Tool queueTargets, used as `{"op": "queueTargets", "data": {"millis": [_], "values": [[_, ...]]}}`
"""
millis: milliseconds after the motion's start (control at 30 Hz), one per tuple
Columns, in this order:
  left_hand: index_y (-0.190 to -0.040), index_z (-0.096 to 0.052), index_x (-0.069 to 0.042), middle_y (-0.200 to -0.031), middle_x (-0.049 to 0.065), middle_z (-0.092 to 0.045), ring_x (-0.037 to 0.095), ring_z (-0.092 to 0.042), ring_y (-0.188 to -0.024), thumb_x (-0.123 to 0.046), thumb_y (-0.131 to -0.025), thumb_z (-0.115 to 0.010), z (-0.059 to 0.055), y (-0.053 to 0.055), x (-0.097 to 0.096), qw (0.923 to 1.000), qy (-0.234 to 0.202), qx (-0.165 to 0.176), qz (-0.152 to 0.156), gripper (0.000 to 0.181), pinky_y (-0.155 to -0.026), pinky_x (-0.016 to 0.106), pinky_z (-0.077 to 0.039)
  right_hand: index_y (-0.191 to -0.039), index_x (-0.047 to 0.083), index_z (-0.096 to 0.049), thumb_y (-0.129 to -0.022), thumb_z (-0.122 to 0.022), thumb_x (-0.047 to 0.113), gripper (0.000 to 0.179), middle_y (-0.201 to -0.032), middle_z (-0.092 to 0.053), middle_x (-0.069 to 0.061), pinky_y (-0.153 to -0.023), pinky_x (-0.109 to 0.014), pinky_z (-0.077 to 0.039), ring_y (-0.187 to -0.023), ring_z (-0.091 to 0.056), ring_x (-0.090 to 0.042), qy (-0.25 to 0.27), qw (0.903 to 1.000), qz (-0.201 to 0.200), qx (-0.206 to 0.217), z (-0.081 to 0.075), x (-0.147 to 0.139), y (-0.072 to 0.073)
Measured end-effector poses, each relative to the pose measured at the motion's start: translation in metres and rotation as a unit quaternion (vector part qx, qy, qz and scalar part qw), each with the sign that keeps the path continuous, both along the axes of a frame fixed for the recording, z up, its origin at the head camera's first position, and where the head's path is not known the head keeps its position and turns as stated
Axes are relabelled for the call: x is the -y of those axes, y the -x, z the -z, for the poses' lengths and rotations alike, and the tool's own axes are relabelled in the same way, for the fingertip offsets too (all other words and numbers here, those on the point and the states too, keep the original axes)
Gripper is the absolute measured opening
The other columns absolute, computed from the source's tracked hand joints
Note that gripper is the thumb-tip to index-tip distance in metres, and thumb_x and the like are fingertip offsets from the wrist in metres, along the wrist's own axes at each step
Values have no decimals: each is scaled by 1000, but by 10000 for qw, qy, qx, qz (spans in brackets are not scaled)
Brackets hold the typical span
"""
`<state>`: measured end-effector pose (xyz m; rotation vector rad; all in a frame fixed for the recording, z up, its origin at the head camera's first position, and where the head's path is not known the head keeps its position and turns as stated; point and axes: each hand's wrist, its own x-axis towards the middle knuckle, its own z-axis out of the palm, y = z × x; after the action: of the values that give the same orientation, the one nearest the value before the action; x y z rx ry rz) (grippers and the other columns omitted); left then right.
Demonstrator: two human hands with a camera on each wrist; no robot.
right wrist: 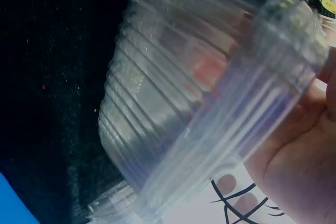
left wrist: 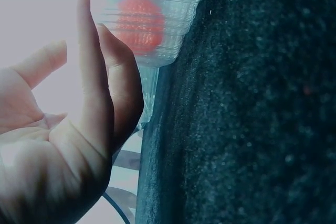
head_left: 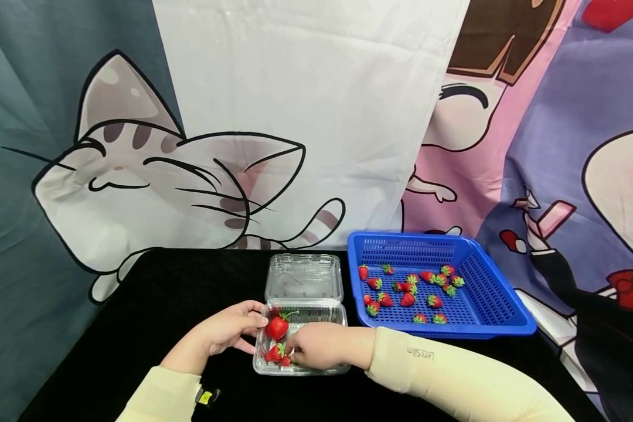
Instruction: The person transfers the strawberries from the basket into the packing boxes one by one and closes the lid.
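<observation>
A clear plastic clamshell box (head_left: 306, 310) stands on the black cloth with its lid (head_left: 305, 278) folded back. My left hand (head_left: 227, 328) holds the box's left rim, thumb over the edge and the other fingers outside. Inside lie a large round red fruit (head_left: 277, 329) with a green stem and a strawberry (head_left: 274, 353). My right hand (head_left: 319, 346) reaches into the box and pinches a small strawberry (head_left: 286, 361), partly hidden by the fingers. Through the ribbed wall (left wrist: 173, 40), the left wrist view shows blurred red shapes. The right wrist view shows the box (right wrist: 173, 77) from outside.
A blue plastic basket (head_left: 501, 293) with several strawberries (head_left: 408, 299) stands right of the box. Black cloth (head_left: 190, 281) covers the table. Behind it hangs a cartoon-printed curtain (head_left: 316, 88).
</observation>
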<state>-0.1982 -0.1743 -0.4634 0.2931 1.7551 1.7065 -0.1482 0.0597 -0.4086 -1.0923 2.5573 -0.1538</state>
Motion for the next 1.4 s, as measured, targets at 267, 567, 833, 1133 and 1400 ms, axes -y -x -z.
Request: {"op": "queueTargets", "data": {"millis": [267,567,833,1133,1400], "values": [[-127,-40,5,-107,12,-65,25,-66,-95,-18,-97,-58,-2,0,0,10000,-20,-4,6,42,-72,44,-59,-114,18,-65,-94,-63,20,20,-93,-69,14,-79,-17,-49,-89,-61,4,333,9980,367,401,3,1,0],[-127,-40,5,-106,12,-64,25,-66,-95,-17,-98,-57,1,-1,0,10000,-50,26,12,40,-71,44,-59,-108,22,-61,-94,-64,29,15,-86,-63,14,-75,-20,-49,-81,-58,2,266,9978,590,120,6,5,-4],[-127,-39,5,-107,13,-64,25,-66,-94,-18,-97,-58,1,0,0,10000,-46,2,-1,42,-71,44,-59,-110,21,-63,-93,-64,31,19,-85,-63,15,-74,-21,-49,-79,-58,2,351,9964,727,269,1,2,-2],[-127,-39,5,-106,12,-64,25,-66,-94,-17,-98,-57,4,1,1,10000,-73,-5,12,40,-71,45,-59,-101,24,-67,-95,-64,31,10,-88,-65,16,-73,-23,-50,-78,-58,1,1018,9902,956,96,-34,-14,9],[-127,-40,5,-106,13,-66,26,-66,-94,-16,-97,-58,3,1,0,10000,-79,-20,16,40,-71,45,-59,-98,24,-67,-98,-59,27,9,-86,-64,13,-71,-29,-50,-73,-58,-5,1674,9721,1611,-311,-80,-48,30]]}}
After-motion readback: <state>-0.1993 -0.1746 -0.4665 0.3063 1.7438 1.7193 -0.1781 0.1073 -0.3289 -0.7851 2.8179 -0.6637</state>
